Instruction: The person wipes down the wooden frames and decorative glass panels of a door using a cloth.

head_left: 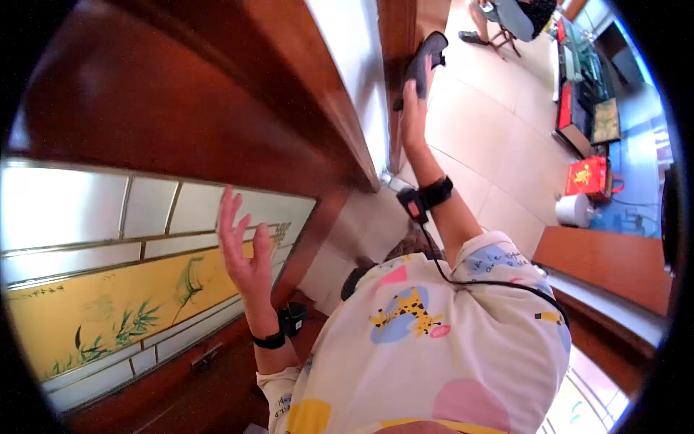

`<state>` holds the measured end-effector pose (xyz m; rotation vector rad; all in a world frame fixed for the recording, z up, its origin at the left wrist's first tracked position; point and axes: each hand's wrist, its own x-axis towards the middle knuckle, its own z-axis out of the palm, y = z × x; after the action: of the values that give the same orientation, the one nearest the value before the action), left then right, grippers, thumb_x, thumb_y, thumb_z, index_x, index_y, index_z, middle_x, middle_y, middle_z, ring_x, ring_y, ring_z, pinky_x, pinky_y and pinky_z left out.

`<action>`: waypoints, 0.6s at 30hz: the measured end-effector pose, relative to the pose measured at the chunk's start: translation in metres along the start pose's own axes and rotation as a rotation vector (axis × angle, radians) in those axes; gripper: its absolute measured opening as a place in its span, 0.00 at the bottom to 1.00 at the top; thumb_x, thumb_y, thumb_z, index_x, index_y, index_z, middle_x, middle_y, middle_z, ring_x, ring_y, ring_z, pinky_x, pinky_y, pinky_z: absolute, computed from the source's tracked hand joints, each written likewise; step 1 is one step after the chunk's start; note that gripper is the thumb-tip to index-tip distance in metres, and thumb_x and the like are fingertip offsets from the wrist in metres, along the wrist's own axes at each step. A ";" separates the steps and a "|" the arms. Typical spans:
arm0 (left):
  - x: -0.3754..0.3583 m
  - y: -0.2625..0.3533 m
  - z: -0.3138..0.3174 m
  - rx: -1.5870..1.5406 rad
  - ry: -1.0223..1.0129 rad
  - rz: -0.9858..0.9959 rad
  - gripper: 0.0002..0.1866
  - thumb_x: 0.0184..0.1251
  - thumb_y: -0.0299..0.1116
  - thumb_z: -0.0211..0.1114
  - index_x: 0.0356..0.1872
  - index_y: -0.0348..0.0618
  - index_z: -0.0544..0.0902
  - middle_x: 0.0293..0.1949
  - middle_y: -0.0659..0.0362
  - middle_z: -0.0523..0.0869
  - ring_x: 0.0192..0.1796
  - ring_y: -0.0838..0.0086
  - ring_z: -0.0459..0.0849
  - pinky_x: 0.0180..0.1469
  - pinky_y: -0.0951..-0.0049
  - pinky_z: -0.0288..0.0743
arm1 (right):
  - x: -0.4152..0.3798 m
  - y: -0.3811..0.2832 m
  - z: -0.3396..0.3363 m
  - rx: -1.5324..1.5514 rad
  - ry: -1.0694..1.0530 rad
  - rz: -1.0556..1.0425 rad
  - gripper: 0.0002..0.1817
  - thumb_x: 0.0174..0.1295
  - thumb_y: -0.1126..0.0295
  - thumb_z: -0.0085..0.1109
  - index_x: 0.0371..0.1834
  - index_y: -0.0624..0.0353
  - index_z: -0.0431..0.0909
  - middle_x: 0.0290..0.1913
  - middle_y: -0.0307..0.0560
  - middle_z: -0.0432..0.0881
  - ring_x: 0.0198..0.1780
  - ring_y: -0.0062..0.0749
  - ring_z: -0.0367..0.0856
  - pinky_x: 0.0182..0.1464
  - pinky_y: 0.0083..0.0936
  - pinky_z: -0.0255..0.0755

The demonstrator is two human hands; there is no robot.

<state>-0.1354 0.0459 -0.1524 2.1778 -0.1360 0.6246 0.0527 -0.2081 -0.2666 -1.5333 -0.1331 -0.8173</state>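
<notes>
My right hand [415, 116] reaches forward along the pale edge of the doorway, thumb and fingers at a dark, elongated, shoe-like thing [436, 49]. Its exact kind I cannot tell. Lower on the left, my left hand [246, 253] is raised with the fingers stretched out and nothing in it. Behind that hand is a wooden door [166, 87] with a glass panel [108, 296] painted with yellow and green bamboo. Each wrist wears a black strap with a small box, the right one [423, 202] trailing a black cable over the patterned shirt [434, 354].
Pale floor tiles [484, 145] run beyond the doorway. Part of a seated person [510, 18] shows at the top. On the right are a red gift bag [587, 177], a white cylinder [573, 210] and several boxes near a blue surface [636, 195].
</notes>
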 end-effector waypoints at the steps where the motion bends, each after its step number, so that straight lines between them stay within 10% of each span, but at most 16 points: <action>1: 0.013 0.008 0.007 0.027 0.052 0.057 0.28 0.67 0.29 0.59 0.68 0.40 0.63 0.70 0.50 0.64 0.67 0.58 0.69 0.62 0.59 0.68 | 0.008 -0.002 -0.001 0.042 -0.025 -0.062 0.37 0.68 0.47 0.42 0.74 0.58 0.52 0.77 0.57 0.42 0.78 0.49 0.33 0.75 0.45 0.33; 4: 0.047 0.038 0.026 0.054 0.135 0.027 0.33 0.69 0.32 0.57 0.72 0.41 0.55 0.73 0.51 0.57 0.72 0.57 0.61 0.68 0.54 0.58 | 0.069 -0.035 -0.009 0.052 -0.124 -0.361 0.40 0.66 0.39 0.40 0.73 0.57 0.56 0.77 0.59 0.44 0.77 0.55 0.37 0.72 0.51 0.34; 8: 0.082 0.071 0.061 0.094 0.235 0.071 0.33 0.71 0.31 0.54 0.73 0.40 0.51 0.73 0.50 0.56 0.73 0.58 0.57 0.71 0.56 0.54 | 0.134 -0.050 -0.020 0.101 -0.156 -0.541 0.34 0.63 0.55 0.52 0.72 0.51 0.58 0.75 0.61 0.47 0.75 0.62 0.41 0.69 0.61 0.38; 11: 0.096 0.089 0.083 0.111 0.315 0.065 0.31 0.73 0.29 0.51 0.73 0.39 0.51 0.73 0.49 0.56 0.74 0.60 0.56 0.72 0.59 0.53 | 0.131 -0.019 -0.022 0.006 -0.177 -0.558 0.38 0.69 0.41 0.31 0.72 0.61 0.57 0.76 0.58 0.45 0.78 0.51 0.37 0.75 0.41 0.32; 18: 0.092 0.097 0.119 0.069 0.250 -0.131 0.39 0.70 0.28 0.56 0.75 0.38 0.42 0.75 0.44 0.41 0.76 0.50 0.44 0.73 0.55 0.46 | 0.008 0.129 -0.026 0.195 0.098 0.362 0.27 0.71 0.64 0.43 0.72 0.58 0.59 0.76 0.56 0.48 0.78 0.47 0.40 0.75 0.36 0.33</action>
<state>-0.0383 -0.0959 -0.1016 2.1332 0.1614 0.8292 0.1177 -0.2562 -0.3713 -1.2813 0.1308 -0.5708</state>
